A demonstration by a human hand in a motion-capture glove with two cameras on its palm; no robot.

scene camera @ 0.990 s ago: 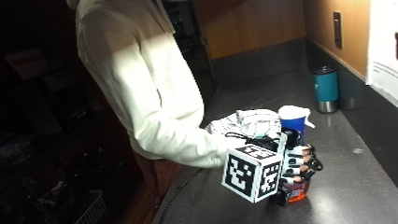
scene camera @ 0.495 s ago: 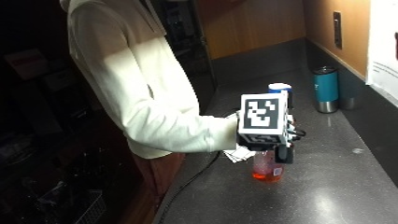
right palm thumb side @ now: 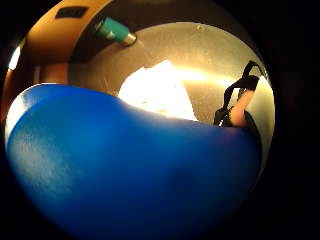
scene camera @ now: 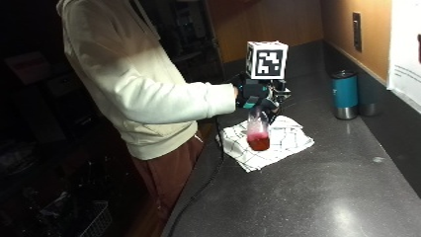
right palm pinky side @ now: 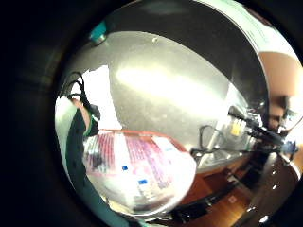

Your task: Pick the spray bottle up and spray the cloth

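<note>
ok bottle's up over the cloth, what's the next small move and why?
Probably tip the nozzle down at the cloth and squeeze the trigger. The gloved right hand grips the spray bottle near its top, lifted off the counter above the cloth; no spray shows yet.

Kitchen: dark countertop (scene camera: pixel 329 197), wood cabinets (scene camera: pixel 276 24)

No text legible. Spray bottle (right palm pinky side: pixel 137 172) carries a label with pink and dark print blocks, blurred beyond reading. White sheet (scene camera: pixel 406 44) on the wall behind the countertop (scene camera: pixel 315 197) shows faint lines, too small to read.
</note>
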